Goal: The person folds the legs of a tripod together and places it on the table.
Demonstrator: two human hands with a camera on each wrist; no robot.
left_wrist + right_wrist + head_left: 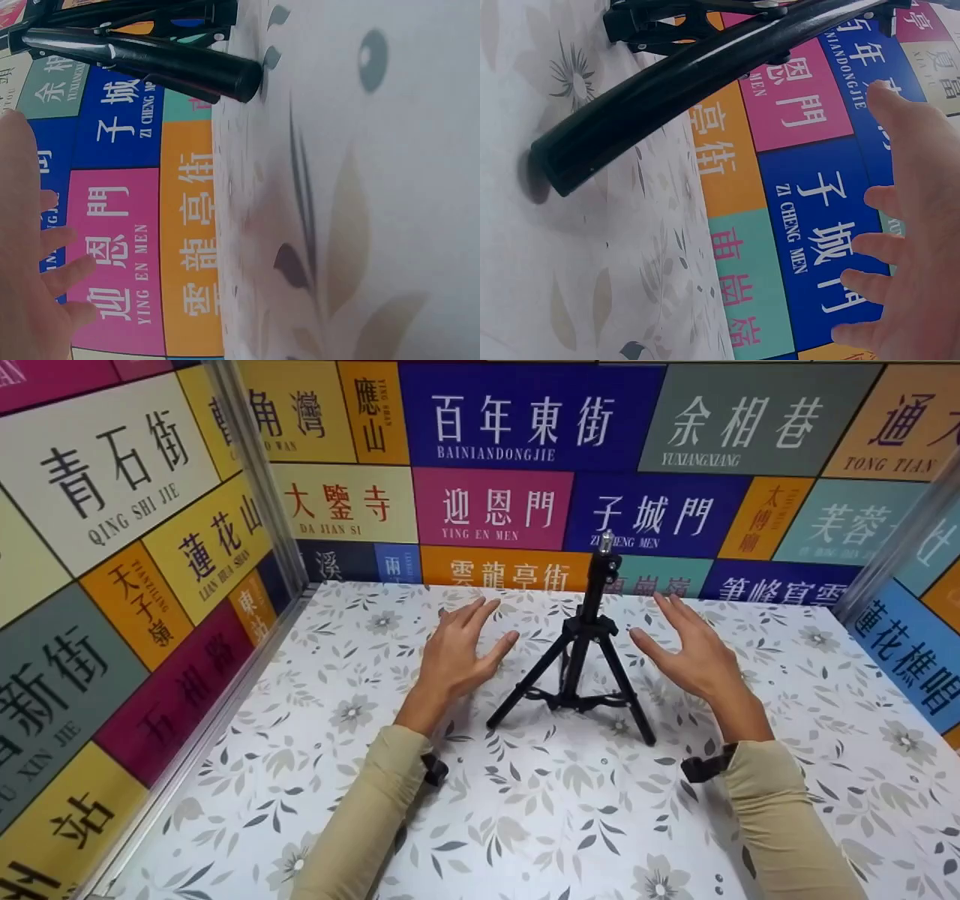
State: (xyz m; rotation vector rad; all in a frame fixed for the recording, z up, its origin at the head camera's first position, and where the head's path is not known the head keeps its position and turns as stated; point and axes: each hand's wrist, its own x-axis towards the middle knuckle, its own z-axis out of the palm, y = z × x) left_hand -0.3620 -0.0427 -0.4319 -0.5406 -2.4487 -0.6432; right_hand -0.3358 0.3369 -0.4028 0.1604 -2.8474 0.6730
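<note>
A small black tripod [577, 660] stands upright on the table with its three legs spread and a silver screw tip on top. To its left is my left hand [461, 649], fingers extended and thumb pointing toward the tripod, apart from it. My right hand [694, 652] is on the other side, likewise with spread fingers and nothing held. In the left wrist view a tripod leg [150, 56] reaches the table beyond the thumb. The right wrist view shows another leg [667, 97] close up, with the right fingers [877, 247] away from it.
The tabletop [525, 817] has a white cover printed with grey flowers and leaves. Panels with colourful street-name signs [525, 416] rise at the back and both sides. Black straps with cameras [706, 766] sit on both wrists, at the ends of tan sleeves [367, 817].
</note>
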